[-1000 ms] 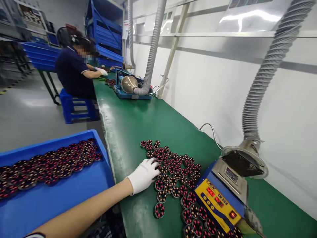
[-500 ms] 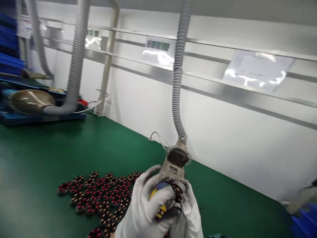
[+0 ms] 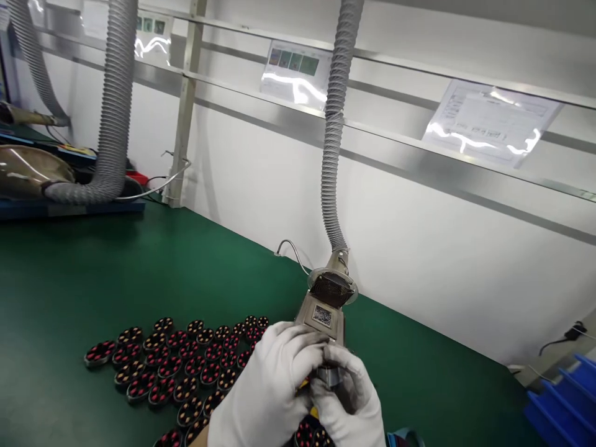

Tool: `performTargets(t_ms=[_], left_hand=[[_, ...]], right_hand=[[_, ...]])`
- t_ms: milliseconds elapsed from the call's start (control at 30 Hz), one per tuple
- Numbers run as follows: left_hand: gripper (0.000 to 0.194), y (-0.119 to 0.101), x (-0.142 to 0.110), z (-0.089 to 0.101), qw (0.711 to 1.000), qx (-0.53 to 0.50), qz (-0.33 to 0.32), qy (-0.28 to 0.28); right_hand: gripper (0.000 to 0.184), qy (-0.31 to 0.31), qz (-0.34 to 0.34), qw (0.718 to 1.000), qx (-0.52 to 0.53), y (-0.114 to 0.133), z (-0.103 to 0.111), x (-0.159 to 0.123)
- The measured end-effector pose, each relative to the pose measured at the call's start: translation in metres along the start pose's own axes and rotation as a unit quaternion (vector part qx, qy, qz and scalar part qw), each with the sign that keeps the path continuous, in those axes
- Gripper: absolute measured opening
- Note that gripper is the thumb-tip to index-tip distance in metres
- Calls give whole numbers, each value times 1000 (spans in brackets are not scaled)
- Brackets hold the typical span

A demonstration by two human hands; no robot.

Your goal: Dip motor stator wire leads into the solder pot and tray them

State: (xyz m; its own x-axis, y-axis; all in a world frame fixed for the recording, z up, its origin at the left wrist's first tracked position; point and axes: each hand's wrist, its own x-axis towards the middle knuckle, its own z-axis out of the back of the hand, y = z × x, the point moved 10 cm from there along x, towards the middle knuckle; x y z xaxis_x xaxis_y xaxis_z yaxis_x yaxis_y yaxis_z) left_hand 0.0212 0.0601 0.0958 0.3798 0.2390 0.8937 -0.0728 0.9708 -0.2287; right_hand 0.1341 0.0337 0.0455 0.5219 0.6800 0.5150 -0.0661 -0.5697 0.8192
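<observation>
Both my hands wear white gloves with grey-smudged fingers and meet at the lower middle. My right hand pinches a small round part with a silver-grey metal rim. My left hand is curled against it, fingertips touching the right hand's. Bits of a yellow-and-dark tool show between the palms; its shape is mostly hidden, though earlier it sat in the left fingers. Left of the hands, many round black parts with red or tan segments lie on the green table. A few more sit beneath my hands.
Just beyond the hands stands a metal box, with a round hood on a grey corrugated hose behind it. Blue bins stand at the right. Another hose hangs at the left. A teal item touches the bottom edge.
The left hand has turned, back now towards me, covering most of the yellow-and-dark tool. The hands have come closer together around the round part. The view has shifted slightly right.
</observation>
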Motion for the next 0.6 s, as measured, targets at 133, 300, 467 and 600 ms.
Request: performTargets(t_ms=[133,300,467,600], left_hand=[[40,7,0,2,996,-81,46,3],[28,3,3,2,993,-114,34,25],[27,-17,4,6,998,-31,-46,26],[20,1,1,-1,984,-141,75,80]], right_hand=[[24,-20,-26,998,62,-4,4,-1],[13,25,46,998,45,6,9,4],[7,-26,56,995,82,10,25,8],[12,-47,-35,978,199,-1,36,11]])
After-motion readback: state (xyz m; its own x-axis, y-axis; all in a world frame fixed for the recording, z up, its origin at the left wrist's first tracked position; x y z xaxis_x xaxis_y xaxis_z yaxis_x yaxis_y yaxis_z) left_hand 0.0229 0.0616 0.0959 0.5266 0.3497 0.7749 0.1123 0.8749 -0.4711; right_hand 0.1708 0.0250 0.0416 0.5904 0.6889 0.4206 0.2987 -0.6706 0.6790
